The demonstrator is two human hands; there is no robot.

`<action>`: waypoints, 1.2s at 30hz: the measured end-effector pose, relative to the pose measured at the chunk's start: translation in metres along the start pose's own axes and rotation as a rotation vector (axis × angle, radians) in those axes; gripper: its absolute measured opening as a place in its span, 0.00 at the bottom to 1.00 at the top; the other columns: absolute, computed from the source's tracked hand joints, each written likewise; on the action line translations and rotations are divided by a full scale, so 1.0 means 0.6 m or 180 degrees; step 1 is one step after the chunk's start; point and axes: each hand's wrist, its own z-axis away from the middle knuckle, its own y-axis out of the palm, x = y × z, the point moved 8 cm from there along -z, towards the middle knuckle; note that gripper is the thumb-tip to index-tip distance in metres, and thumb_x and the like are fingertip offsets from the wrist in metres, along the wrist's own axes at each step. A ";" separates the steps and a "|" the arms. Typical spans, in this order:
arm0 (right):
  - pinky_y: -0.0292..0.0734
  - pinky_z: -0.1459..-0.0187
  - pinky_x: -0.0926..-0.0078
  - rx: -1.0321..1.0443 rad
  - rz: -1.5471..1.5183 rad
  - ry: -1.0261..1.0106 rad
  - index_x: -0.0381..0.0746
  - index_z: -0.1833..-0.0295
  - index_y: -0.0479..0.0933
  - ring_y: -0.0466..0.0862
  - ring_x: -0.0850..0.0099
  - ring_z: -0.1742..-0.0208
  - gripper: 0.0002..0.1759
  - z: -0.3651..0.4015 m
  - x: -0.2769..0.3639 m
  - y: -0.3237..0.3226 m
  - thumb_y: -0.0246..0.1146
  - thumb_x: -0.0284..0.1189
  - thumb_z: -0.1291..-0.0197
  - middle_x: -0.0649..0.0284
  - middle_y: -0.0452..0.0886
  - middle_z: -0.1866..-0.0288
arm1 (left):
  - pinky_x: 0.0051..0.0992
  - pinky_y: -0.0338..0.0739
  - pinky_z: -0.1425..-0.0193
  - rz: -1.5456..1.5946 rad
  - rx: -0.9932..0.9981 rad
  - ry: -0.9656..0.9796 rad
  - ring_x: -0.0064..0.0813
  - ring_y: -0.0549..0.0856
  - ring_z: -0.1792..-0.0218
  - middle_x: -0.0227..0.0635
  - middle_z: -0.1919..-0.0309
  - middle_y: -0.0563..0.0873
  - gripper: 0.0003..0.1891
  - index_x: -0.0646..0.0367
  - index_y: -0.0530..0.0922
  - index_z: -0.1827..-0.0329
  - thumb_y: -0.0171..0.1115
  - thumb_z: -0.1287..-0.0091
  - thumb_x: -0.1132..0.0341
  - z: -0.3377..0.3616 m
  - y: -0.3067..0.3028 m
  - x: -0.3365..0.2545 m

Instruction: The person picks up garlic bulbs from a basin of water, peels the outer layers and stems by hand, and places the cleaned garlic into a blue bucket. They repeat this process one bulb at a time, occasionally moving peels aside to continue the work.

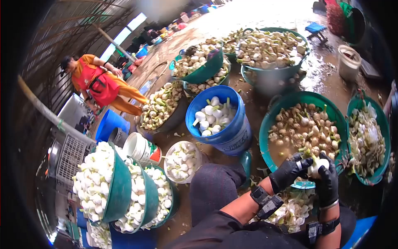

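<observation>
The left hand (287,172), in a black glove, is closed on a whitish bulb (318,166), its fingers at the stem side; the right hand (328,182), gloved too, grips the same bulb from its right. It is held up over the near rim of a green tub (264,141). I'd judge the handling of this single bulb to be under way: it looks paler than the brown-skinned ones in the tub, and its round body seems to need both hands' grip.

From the bulb, the tub's murky water and brown bulbs lie toward 11 to 12 o'clock. A green basket (386,135) of peelings is at 2, loose peelings (290,213) at 7. A blue bucket (240,139) and a white bucket (202,166), both with white bulbs, sit near 10 and 9; stacked green tubs (115,186) stand beyond, near 9. Farther off at 10, a person (99,85) stands.

The gloves hide much of the bulb and the fingertips' contact; whether either hand has a tool I cannot tell. Dark edges crop the outermost things.
</observation>
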 end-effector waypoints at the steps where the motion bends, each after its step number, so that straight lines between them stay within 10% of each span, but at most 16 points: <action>1: 0.77 0.56 0.73 0.0072 -0.0086 -0.0037 0.34 0.39 0.64 0.77 0.69 0.55 0.33 -0.001 -0.006 0.000 0.63 0.37 0.49 0.59 0.74 0.53 | 0.18 0.73 0.65 0.0003 -0.0061 0.0000 0.16 0.79 0.68 0.28 0.67 0.81 0.14 0.59 0.75 0.52 0.59 0.36 0.60 0.002 -0.005 0.002; 7: 0.77 0.57 0.71 0.0102 -0.0019 -0.0071 0.34 0.39 0.65 0.78 0.69 0.55 0.31 0.005 -0.009 0.018 0.62 0.37 0.46 0.59 0.74 0.52 | 0.18 0.74 0.66 -0.0411 -0.0079 -0.0067 0.18 0.79 0.69 0.29 0.67 0.82 0.12 0.61 0.78 0.55 0.60 0.38 0.65 0.011 -0.026 0.006; 11: 0.80 0.66 0.64 0.0042 -0.1384 0.1121 0.36 0.45 0.70 0.81 0.63 0.60 0.28 0.002 -0.079 -0.001 0.59 0.45 0.44 0.56 0.77 0.55 | 0.24 0.74 0.66 -0.0650 -0.0289 0.0229 0.25 0.80 0.71 0.32 0.70 0.82 0.10 0.62 0.78 0.57 0.60 0.40 0.68 0.006 -0.061 0.017; 13: 0.80 0.69 0.64 0.0619 -0.1694 0.2332 0.37 0.48 0.71 0.81 0.61 0.67 0.27 0.032 -0.090 0.033 0.59 0.46 0.46 0.56 0.79 0.60 | 0.31 0.73 0.65 -0.3270 -0.0004 0.1598 0.36 0.79 0.70 0.37 0.72 0.80 0.10 0.60 0.78 0.61 0.62 0.43 0.67 0.008 -0.060 -0.007; 15: 0.79 0.73 0.61 0.0815 -0.1837 0.2511 0.37 0.50 0.72 0.81 0.60 0.70 0.26 0.054 -0.112 0.040 0.60 0.44 0.48 0.54 0.80 0.61 | 0.34 0.72 0.61 -0.3597 -0.0031 0.1388 0.40 0.79 0.65 0.40 0.69 0.79 0.10 0.58 0.78 0.63 0.64 0.45 0.63 0.011 -0.032 -0.021; 17: 0.79 0.71 0.62 0.1101 -0.1811 0.2452 0.37 0.49 0.71 0.82 0.60 0.67 0.27 0.055 -0.089 0.058 0.61 0.44 0.49 0.53 0.79 0.58 | 0.32 0.74 0.60 -0.2826 0.0034 0.1593 0.36 0.80 0.65 0.38 0.68 0.80 0.10 0.59 0.77 0.62 0.63 0.43 0.65 0.023 -0.013 -0.041; 20: 0.79 0.66 0.66 0.0708 -0.1517 0.1804 0.36 0.47 0.70 0.81 0.62 0.63 0.28 0.035 -0.062 0.044 0.61 0.43 0.49 0.54 0.78 0.54 | 0.24 0.76 0.59 -0.1704 -0.0278 -0.0004 0.21 0.81 0.63 0.31 0.66 0.81 0.09 0.60 0.77 0.57 0.59 0.37 0.66 0.022 -0.053 -0.016; 21: 0.79 0.65 0.66 0.0486 -0.1538 0.1721 0.36 0.46 0.70 0.81 0.63 0.61 0.28 0.030 -0.062 0.033 0.62 0.43 0.48 0.54 0.78 0.54 | 0.21 0.76 0.63 -0.3301 0.0189 0.1411 0.17 0.80 0.65 0.30 0.66 0.80 0.10 0.60 0.76 0.55 0.58 0.36 0.66 0.026 -0.038 -0.043; 24: 0.78 0.64 0.67 0.0431 -0.1503 0.1463 0.37 0.47 0.70 0.80 0.65 0.60 0.27 0.021 -0.061 0.027 0.62 0.42 0.48 0.56 0.77 0.55 | 0.20 0.75 0.59 -0.0361 -0.0040 -0.0431 0.18 0.80 0.63 0.30 0.61 0.81 0.15 0.61 0.74 0.49 0.61 0.39 0.69 0.042 -0.061 0.024; 31: 0.78 0.60 0.70 0.0448 -0.1227 0.1844 0.37 0.47 0.71 0.80 0.68 0.61 0.24 0.032 -0.062 0.041 0.61 0.40 0.46 0.61 0.78 0.58 | 0.20 0.76 0.59 -0.1097 -0.0060 0.0227 0.17 0.79 0.64 0.30 0.63 0.82 0.16 0.60 0.76 0.50 0.64 0.41 0.69 0.034 -0.028 -0.002; 34: 0.76 0.60 0.73 0.0194 0.1184 -0.0069 0.34 0.51 0.73 0.80 0.73 0.61 0.12 -0.013 -0.083 -0.059 0.53 0.25 0.38 0.61 0.79 0.62 | 0.18 0.75 0.63 -0.1029 -0.0015 0.0141 0.16 0.78 0.67 0.28 0.68 0.82 0.12 0.61 0.78 0.55 0.63 0.42 0.70 0.028 -0.024 -0.003; 36: 0.75 0.59 0.74 0.0088 0.1232 -0.0226 0.33 0.54 0.74 0.80 0.73 0.61 0.10 -0.014 -0.049 -0.048 0.52 0.24 0.38 0.62 0.79 0.63 | 0.18 0.74 0.67 -0.0966 -0.0039 0.0290 0.16 0.78 0.69 0.29 0.69 0.81 0.10 0.61 0.78 0.58 0.61 0.42 0.70 0.022 -0.042 0.002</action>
